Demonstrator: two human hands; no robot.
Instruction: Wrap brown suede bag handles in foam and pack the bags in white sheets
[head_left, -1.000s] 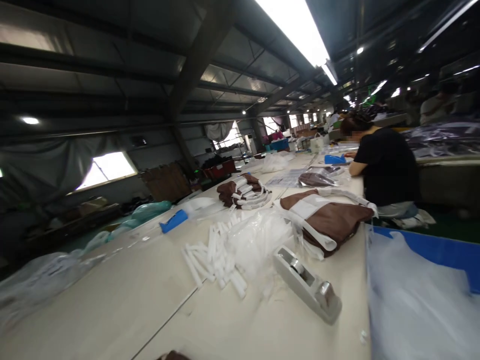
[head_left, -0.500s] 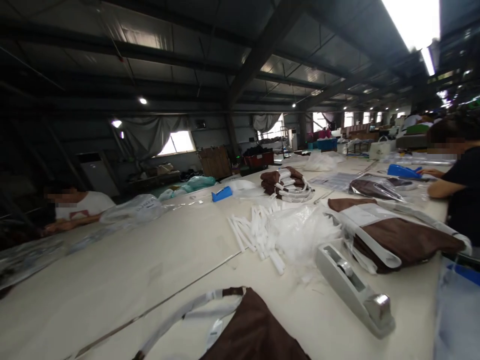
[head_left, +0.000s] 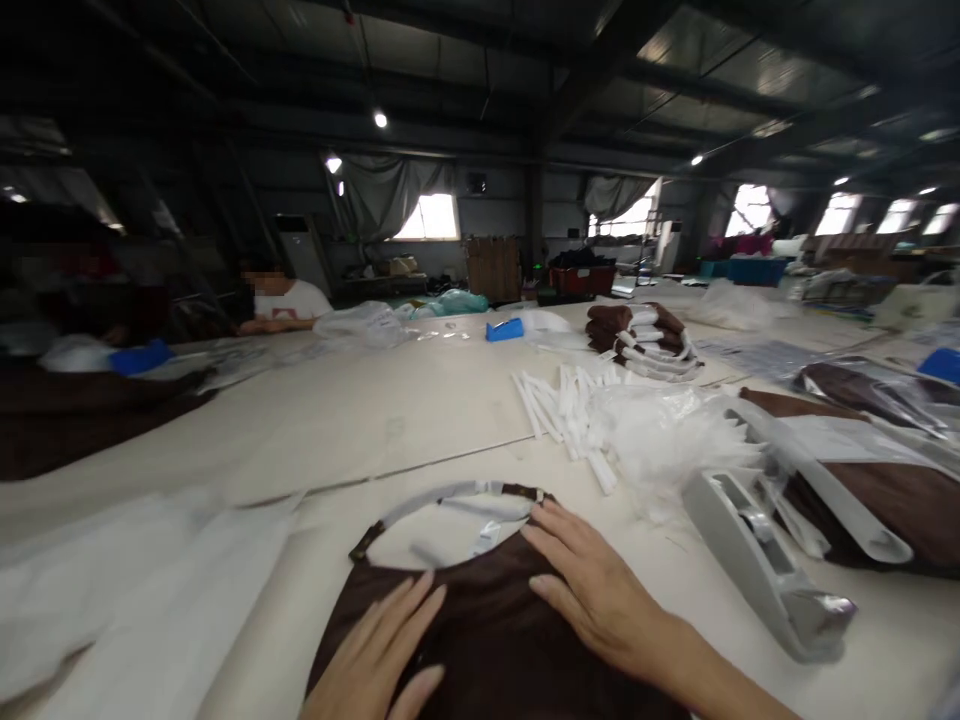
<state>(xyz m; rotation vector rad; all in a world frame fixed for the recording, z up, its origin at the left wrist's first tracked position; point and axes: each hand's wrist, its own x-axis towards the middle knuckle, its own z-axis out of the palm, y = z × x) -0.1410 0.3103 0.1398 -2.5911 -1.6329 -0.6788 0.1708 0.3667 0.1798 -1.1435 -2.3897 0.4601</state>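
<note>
A dark brown fabric piece (head_left: 487,630) with a white neck strap (head_left: 442,497) lies flat on the cream table right in front of me. My left hand (head_left: 382,655) rests flat on its lower left part, fingers stretched out. My right hand (head_left: 592,585) lies flat on its upper right part, fingers extended toward the strap's end. Neither hand holds anything.
A grey tape dispenser (head_left: 765,565) sits right of my hands. Beyond it lie clear plastic bags (head_left: 660,435), white strips (head_left: 562,400) and stacks of brown folded pieces (head_left: 637,335). White sheets (head_left: 112,600) lie at the left. A seated person (head_left: 281,300) works at the far left.
The view has swung left and down. The brown piece now fills the near foreground and both my hands have come into view, pressed flat on it.
</note>
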